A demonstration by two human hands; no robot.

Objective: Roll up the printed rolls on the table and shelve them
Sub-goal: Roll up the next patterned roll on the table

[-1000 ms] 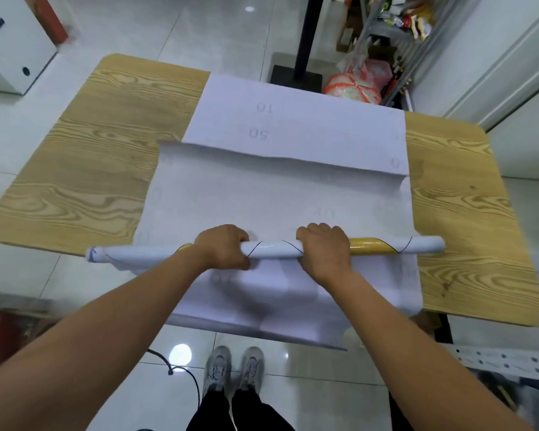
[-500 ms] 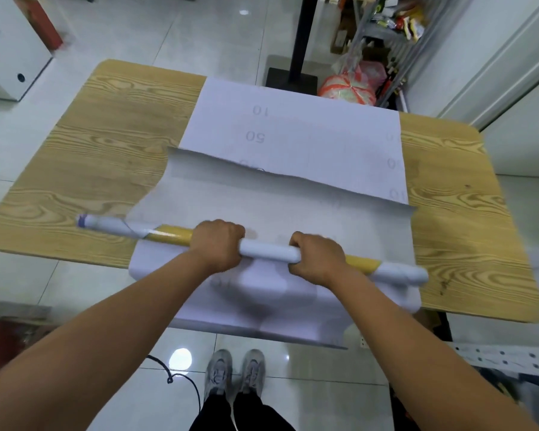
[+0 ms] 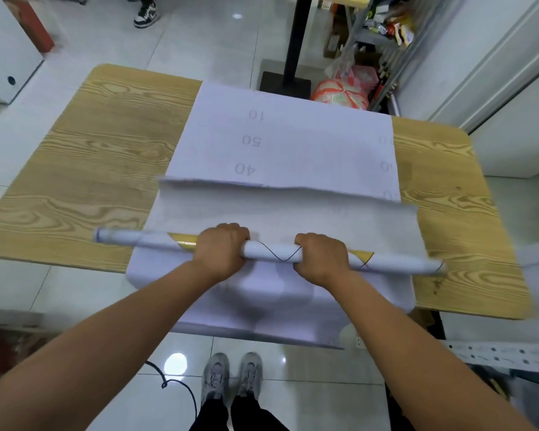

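Note:
A long white printed roll [image 3: 273,252] with yellow patches and a thin black wavy line lies across the near part of the wooden table [image 3: 84,169]. My left hand [image 3: 220,248] grips the roll left of its middle. My right hand [image 3: 321,258] grips it right of the middle. The unrolled white sheet [image 3: 293,209] stretches away from the roll. A second white sheet [image 3: 293,141] with faint numbers 10, 50 and 40 lies under it. The near end of the sheet hangs over the table's front edge.
A black post on a square base [image 3: 288,79] stands behind the table. A cluttered metal shelf [image 3: 383,29] and an orange-and-white bag [image 3: 343,91] are at the back right. Someone's shoe [image 3: 145,15] shows at the top left. A cable [image 3: 175,384] lies on the floor by my feet.
The roll has advanced away from me along the sheet, so less of the top sheet is unrolled and the number 40 on the lower sheet shows. Both hands kept their grip.

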